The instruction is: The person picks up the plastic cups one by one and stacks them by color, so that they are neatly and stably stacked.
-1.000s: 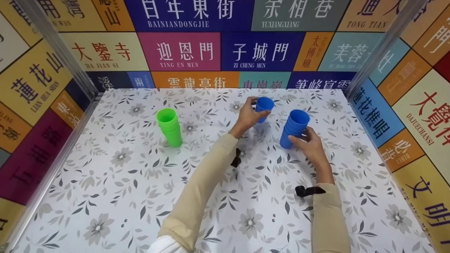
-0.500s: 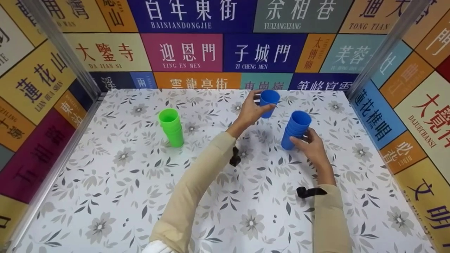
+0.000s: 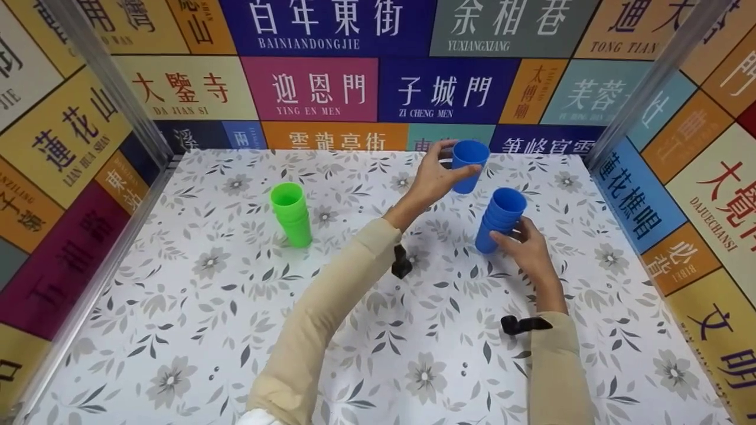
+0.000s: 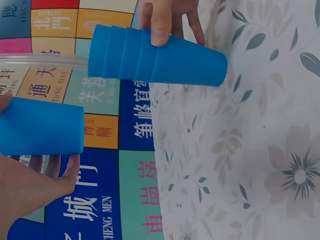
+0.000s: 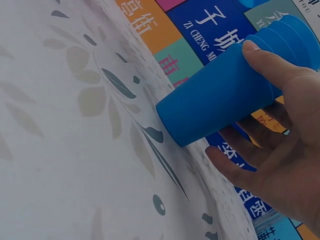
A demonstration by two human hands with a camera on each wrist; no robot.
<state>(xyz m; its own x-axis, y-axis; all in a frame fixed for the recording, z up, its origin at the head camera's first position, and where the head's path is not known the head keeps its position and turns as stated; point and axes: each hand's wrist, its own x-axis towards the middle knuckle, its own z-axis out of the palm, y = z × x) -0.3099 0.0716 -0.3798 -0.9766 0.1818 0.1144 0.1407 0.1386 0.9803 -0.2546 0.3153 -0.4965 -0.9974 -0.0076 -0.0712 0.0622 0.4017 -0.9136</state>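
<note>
My left hand (image 3: 436,177) grips a single blue cup (image 3: 469,168) around its side, raised above the far part of the table. In the left wrist view this cup (image 4: 42,126) is apart from the others, its mouth turned from the camera. My right hand (image 3: 528,248) holds a stack of nested blue cups (image 3: 496,224) that stands on the table, just right of and nearer than the single cup. The right wrist view shows the thumb on the side of the stack (image 5: 215,95) and the fingers behind it.
A stack of nested green cups (image 3: 292,215) stands upright on the left half of the table. White floral cloth (image 3: 354,378) covers the tabletop. Panels with large printed characters (image 3: 310,88) rise along the back and both sides.
My left hand has lifted the single blue cup and carried it to the right, closer to the blue stack. The right hand keeps its hold on the stack. The green cups have not moved.
</note>
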